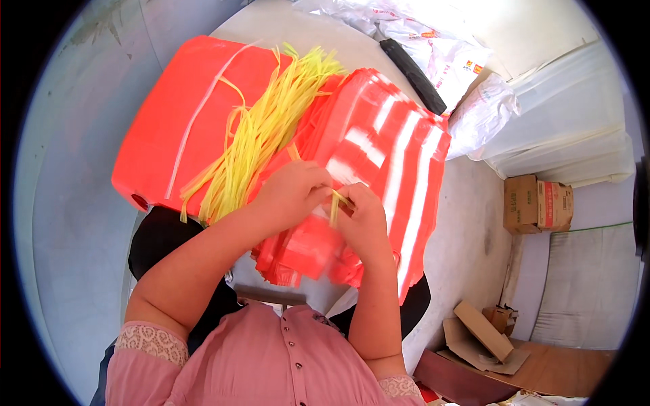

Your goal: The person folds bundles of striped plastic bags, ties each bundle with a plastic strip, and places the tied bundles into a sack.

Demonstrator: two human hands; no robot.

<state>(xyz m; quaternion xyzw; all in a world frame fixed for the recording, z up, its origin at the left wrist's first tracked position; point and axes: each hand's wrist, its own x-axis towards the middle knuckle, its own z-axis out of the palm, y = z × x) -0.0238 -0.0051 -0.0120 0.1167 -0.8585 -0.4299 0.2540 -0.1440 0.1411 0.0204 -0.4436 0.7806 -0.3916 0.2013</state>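
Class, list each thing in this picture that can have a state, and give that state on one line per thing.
left hand: closed, gripping the yellow strip
right hand: closed, pinching the same strip
yellow strip: held taut between both hands
bundle of yellow strips: loose, fanned across the red stack
red-and-white striped bags: stacked flat under the hands
cardboard box on the floor: open, flaps spread

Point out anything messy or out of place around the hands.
Nothing looks damaged. The yellow strips lie loosely splayed across the red bag stacks, and torn cardboard pieces are scattered on the floor, lower right.
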